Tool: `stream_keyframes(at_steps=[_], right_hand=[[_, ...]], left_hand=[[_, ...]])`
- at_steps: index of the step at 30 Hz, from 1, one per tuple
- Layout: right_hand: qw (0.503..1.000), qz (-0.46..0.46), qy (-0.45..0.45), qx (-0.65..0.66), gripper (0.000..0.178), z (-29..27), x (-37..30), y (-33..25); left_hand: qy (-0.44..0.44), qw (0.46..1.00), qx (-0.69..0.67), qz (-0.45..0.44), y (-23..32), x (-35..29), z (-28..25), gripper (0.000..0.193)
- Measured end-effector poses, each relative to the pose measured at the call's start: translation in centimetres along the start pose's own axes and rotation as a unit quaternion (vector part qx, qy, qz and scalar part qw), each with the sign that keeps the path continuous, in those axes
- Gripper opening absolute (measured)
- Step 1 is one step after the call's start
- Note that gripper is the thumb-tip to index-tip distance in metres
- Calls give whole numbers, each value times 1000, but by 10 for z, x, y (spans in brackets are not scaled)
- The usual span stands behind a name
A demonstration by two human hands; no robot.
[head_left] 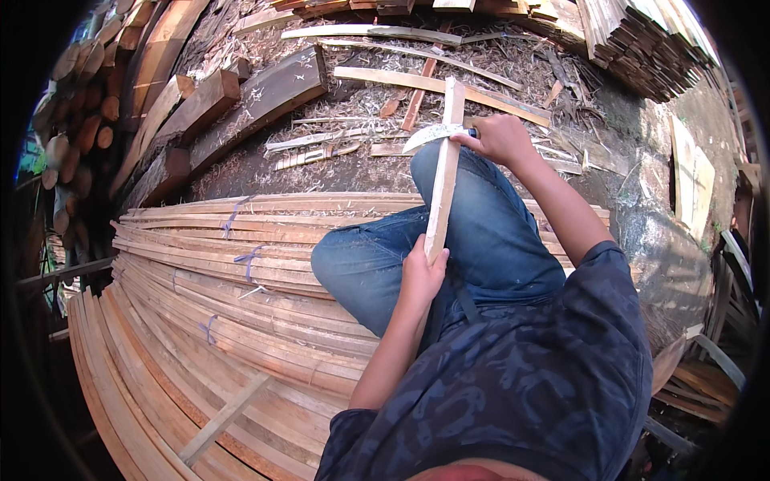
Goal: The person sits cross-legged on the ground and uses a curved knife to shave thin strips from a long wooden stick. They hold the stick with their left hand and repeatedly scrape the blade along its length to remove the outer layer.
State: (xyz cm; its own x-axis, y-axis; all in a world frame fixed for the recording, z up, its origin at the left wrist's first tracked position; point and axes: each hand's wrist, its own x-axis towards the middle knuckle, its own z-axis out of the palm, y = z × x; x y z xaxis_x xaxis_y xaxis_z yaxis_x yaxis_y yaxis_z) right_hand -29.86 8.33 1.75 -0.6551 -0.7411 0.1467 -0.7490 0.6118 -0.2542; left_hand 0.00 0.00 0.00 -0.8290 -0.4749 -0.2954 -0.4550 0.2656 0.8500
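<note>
A pale wooden strip [443, 186] runs lengthwise over my lap, its far end resting out past my raised right knee. My left hand [423, 271] is closed around the strip's lower part. In my right hand [499, 139] is a knife with a dark handle, gripped near the far end of the strip. Its curved, broad blade [429, 137] points left and lies across the strip close to my knee. Whether the blade's edge bites into the wood cannot be made out.
Bundled wooden slats [265, 264], tied with purple string, lie beneath and left of me. Heavy dark beams [265, 100] rest at the far left beside stacked round logs [84, 136]. Shavings and loose offcuts [449, 84] cover the ground ahead. A plank stack [642, 48] stands far right.
</note>
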Motion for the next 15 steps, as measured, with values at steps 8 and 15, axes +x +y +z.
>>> stream_keyframes(at_steps=[8, 15], right_hand=[[968, 215, 4, 125, 80, 22, 2, 8], [999, -9, -17, 31, 73, 2, -8, -6]], left_hand=[[-14, 997, -45, -63, 12, -6, 4, 21], [10, 1000, -21, -17, 1, 2, -2, 20]])
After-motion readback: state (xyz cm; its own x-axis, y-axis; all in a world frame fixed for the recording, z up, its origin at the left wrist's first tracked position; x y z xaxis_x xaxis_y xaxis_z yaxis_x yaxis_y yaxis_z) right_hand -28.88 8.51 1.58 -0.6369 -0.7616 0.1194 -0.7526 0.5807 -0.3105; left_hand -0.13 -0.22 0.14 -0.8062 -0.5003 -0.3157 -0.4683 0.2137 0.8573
